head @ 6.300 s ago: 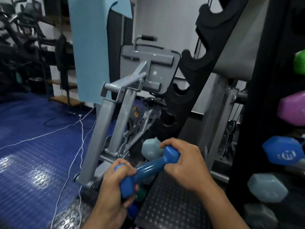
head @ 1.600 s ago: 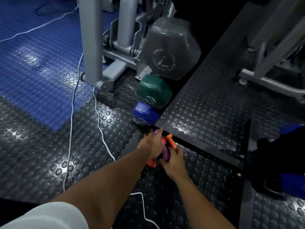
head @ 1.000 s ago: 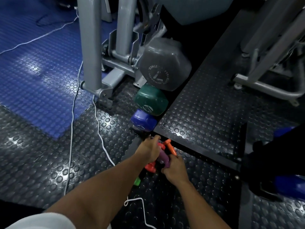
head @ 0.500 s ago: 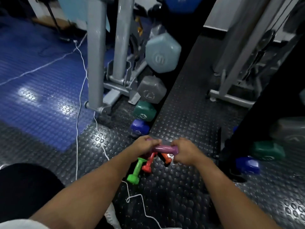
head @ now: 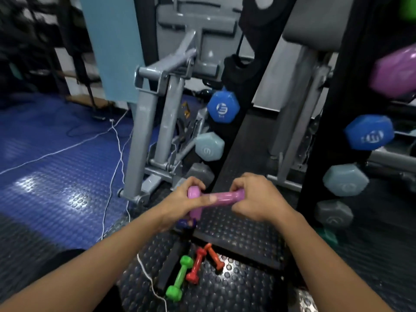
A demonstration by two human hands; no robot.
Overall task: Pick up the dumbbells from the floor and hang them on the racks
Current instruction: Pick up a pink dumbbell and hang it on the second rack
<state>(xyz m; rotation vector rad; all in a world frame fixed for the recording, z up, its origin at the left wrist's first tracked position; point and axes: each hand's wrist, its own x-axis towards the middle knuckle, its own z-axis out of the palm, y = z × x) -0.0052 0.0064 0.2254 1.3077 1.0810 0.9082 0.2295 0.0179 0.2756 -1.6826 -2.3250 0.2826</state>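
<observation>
Both hands, left hand (head: pixel 180 202) and right hand (head: pixel 256 199), hold the purple dumbbell (head: pixel 221 197) level, long axis running left-right, fingers clamped on each end.

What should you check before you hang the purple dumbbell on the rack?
1. Both hands grip it: left hand on one end, right hand on the other. Ok.
2. Purple dumbbell lifted off the floor. Ok.
3. Held roughly level. Ok.
4. A free notch on the left rack above the blue dumbbell. Ok.
5. A matching free notch on the right rack. Cannot tell.
6. Floor underfoot free: green dumbbell and red dumbbell lie there. Not ok.
</observation>
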